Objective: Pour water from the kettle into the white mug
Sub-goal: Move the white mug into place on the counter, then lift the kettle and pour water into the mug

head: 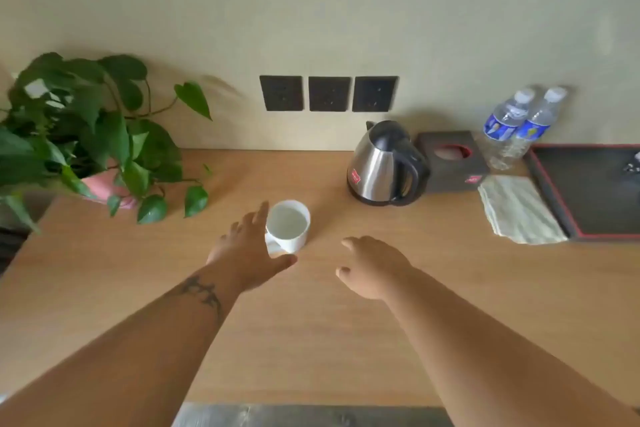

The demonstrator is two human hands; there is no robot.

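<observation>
A white mug (289, 224) stands upright on the wooden desk (311, 322), its inside pale; I cannot tell whether it holds water. My left hand (247, 248) is spread open right beside the mug's left side and covers its handle. A steel kettle (386, 165) with a black lid and handle stands upright further back and to the right, spout facing left. My right hand (372, 265) hovers over the desk to the right of the mug, fingers loosely curled and holding nothing, well short of the kettle.
A potted green plant (86, 135) fills the back left. Behind the kettle stand a dark tissue box (450, 161) and two water bottles (519, 125). A folded cloth (519, 208) lies beside a black tray (588, 191). Three wall sockets (329, 94) sit above.
</observation>
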